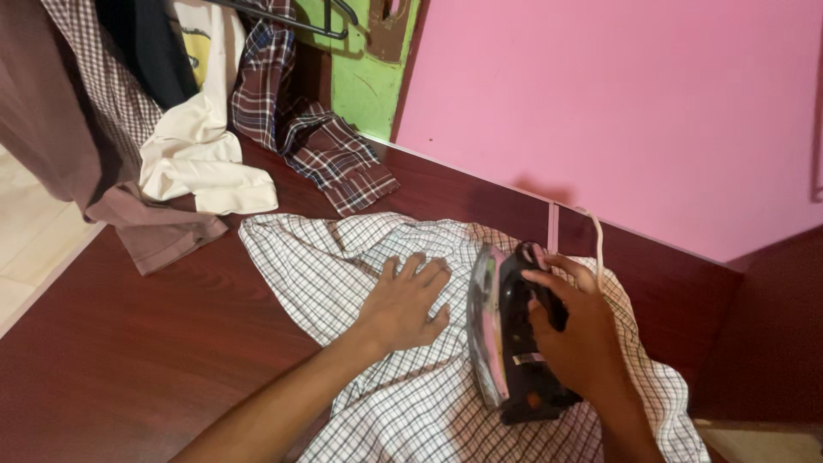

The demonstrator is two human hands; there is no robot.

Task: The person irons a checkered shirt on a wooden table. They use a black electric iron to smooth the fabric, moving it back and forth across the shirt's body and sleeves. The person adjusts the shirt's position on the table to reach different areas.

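A white shirt with a fine dark check (343, 257) lies spread on a dark reddish-brown table (129, 343). My left hand (407, 300) rests flat on the shirt with fingers spread, pressing the cloth. My right hand (574, 330) grips the handle of a black and pink clothes iron (506, 334), which stands tipped on its side on the shirt, its metal soleplate facing my left hand. A white cord (597, 240) runs from the iron up toward the wall.
Several garments hang at the upper left: a red plaid shirt (317, 146), a white garment (197, 154) and a brownish one (146, 227), their ends draped on the table. A pink wall (643, 103) borders the table behind. A light floor (26, 240) shows at left.
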